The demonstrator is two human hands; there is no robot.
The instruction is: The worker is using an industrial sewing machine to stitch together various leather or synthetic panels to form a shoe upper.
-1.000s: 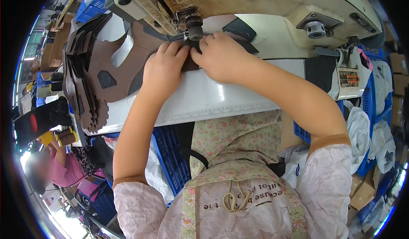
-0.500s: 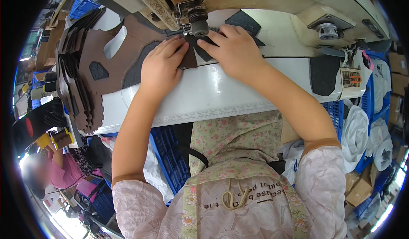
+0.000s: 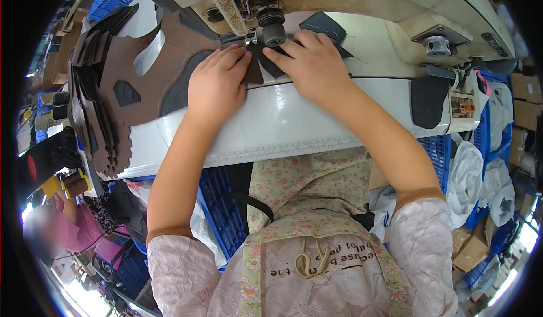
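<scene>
In the middle of the head view, my left hand point(image 3: 218, 84) lies with its fingers flat on brown and black leather pieces, close to the left of the sewing machine's presser foot point(image 3: 250, 39). My right hand point(image 3: 315, 68) rests on the other side of the foot, thumb and forefinger apart, pressing a small dark piece point(image 3: 272, 67). A large brown leather panel point(image 3: 153, 82) with black patches and a cut-out stretches left from under my left hand. The needle tip and the seam under the foot are hidden from me.
A stack of brown leather panels point(image 3: 93, 85) hangs over the table's left end. Black pieces lie behind my right hand point(image 3: 323, 27) and at the right point(image 3: 427, 102). The machine arm point(image 3: 350, 0) spans above. Blue crates point(image 3: 223, 204) stand below; another person point(image 3: 85, 223) sits at left.
The whole view has shifted slightly. Both hands stay pressed on the leather beside the presser foot, with hardly any visible movement.
</scene>
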